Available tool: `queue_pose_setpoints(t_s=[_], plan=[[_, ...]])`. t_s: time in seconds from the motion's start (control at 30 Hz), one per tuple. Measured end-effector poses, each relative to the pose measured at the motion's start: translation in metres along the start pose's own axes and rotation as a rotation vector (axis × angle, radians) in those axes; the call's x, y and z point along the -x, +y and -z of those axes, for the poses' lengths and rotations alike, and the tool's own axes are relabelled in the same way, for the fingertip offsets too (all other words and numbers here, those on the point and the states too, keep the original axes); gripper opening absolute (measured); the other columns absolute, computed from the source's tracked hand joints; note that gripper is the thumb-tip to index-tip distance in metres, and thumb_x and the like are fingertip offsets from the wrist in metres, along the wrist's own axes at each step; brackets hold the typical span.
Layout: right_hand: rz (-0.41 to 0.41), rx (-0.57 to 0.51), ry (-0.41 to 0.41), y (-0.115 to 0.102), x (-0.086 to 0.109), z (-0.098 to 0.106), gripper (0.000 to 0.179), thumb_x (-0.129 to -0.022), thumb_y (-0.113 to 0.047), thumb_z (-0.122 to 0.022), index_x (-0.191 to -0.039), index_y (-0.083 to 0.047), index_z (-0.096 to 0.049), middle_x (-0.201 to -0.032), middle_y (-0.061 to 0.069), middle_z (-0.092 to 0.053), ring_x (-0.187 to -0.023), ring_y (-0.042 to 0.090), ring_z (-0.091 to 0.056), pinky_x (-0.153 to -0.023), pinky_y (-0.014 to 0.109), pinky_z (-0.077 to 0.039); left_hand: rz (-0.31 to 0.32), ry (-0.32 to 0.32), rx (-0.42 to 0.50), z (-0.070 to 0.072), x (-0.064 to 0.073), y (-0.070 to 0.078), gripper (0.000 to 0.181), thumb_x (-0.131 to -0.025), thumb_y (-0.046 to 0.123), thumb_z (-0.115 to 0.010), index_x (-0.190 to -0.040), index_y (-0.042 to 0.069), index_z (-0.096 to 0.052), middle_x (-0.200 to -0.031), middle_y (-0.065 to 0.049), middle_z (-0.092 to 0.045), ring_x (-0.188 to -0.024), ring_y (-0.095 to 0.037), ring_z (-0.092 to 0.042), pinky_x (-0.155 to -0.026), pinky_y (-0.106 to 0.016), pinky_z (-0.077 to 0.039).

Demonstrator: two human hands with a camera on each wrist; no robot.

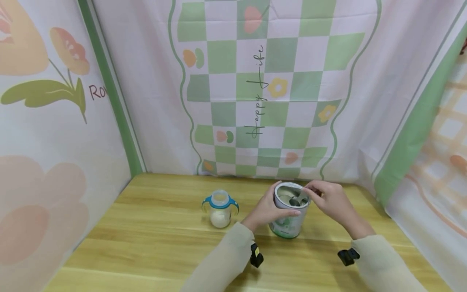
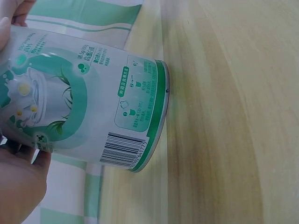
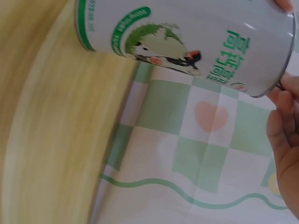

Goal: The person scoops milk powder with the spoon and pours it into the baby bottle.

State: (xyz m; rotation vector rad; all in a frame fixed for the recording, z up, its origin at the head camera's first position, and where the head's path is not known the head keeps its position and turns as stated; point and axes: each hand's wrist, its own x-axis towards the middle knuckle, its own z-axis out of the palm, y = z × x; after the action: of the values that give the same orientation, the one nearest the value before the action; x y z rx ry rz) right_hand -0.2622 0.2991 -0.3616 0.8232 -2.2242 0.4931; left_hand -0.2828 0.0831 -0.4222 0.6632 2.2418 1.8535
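Note:
In the head view a white and green milk powder can (image 1: 286, 225) is at the right of the wooden table, its round top uncovered. My left hand (image 1: 263, 210) grips it, thumb across the near side and fingers round the far left. With thumb and fingers, my right hand (image 1: 330, 199) pinches the handle of a metal spoon (image 1: 300, 198), whose bowl is down inside the can's mouth. Pale powder shows within. In the left wrist view the can's printed side (image 2: 96, 98) carries a barcode; in the right wrist view a cow picture (image 3: 163, 51) shows.
Left of the can stands a baby bottle (image 1: 220, 215) with blue side handles, no cap on its top and whitish contents low inside. The wooden table (image 1: 164, 243) ends at a checked cloth backdrop (image 1: 251, 121), with printed curtains on both sides.

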Motion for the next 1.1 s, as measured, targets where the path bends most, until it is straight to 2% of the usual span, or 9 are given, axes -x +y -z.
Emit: queue_pose_setpoints(t_s=[0.23, 0.4, 0.73, 0.9, 1.1], plan=[[0.018, -0.051, -0.117, -0.004, -0.007, 0.006, 0.016, -0.083, 0.000, -0.079, -0.081, -0.013, -0.071, -0.066, -0.015, -0.054, -0.053, -0.004, -0.040, -0.047, 0.022, -0.040, 0.004, 0.000, 0.024, 0.000, 0.001, 0.001, 0.102, -0.078, 0.038, -0.088, -0.158, 0.028, -0.026, -0.141, 0.003, -0.050, -0.118, -0.010, -0.053, -0.100, -0.041, -0.044], [0.018, -0.073, -0.203, -0.009, -0.013, 0.010, 0.016, -0.086, -0.001, -0.078, -0.080, -0.013, -0.069, -0.065, -0.016, -0.052, -0.052, -0.004, -0.040, -0.047, 0.022, -0.040, 0.008, 0.004, 0.035, -0.001, 0.000, 0.002, 0.101, -0.078, 0.038, -0.088, -0.157, 0.029, -0.028, -0.138, 0.009, -0.050, -0.120, -0.012, -0.054, -0.100, -0.040, -0.044], [-0.119, -0.088, -0.395, -0.018, -0.019, 0.015, 0.014, -0.094, -0.009, -0.072, -0.081, -0.015, -0.068, -0.064, -0.016, -0.051, -0.051, 0.000, -0.042, -0.049, 0.024, -0.041, -0.012, -0.016, 0.060, -0.001, 0.000, 0.003, 0.095, -0.079, 0.032, -0.088, -0.154, 0.031, -0.031, -0.135, 0.010, -0.051, -0.119, -0.017, -0.056, -0.096, -0.034, -0.046], [-0.191, -0.111, -0.413, -0.022, -0.020, 0.014, 0.017, -0.093, -0.011, -0.071, -0.078, -0.015, -0.066, -0.062, -0.014, -0.050, -0.050, 0.002, -0.041, -0.049, 0.024, -0.040, -0.032, -0.038, 0.076, 0.000, 0.002, 0.005, 0.092, -0.081, 0.029, -0.087, -0.154, 0.030, -0.031, -0.133, 0.008, -0.051, -0.119, -0.021, -0.057, -0.094, -0.032, -0.047], [-0.325, -0.160, -0.367, -0.023, -0.017, 0.013, 0.027, -0.095, -0.021, -0.069, -0.070, -0.017, -0.061, -0.057, -0.009, -0.045, -0.049, 0.007, -0.039, -0.049, 0.025, -0.036, -0.044, -0.051, 0.082, 0.001, 0.004, 0.009, 0.091, -0.082, 0.026, -0.086, -0.154, 0.028, -0.030, -0.133, 0.005, -0.053, -0.119, -0.023, -0.056, -0.093, -0.030, -0.047]])
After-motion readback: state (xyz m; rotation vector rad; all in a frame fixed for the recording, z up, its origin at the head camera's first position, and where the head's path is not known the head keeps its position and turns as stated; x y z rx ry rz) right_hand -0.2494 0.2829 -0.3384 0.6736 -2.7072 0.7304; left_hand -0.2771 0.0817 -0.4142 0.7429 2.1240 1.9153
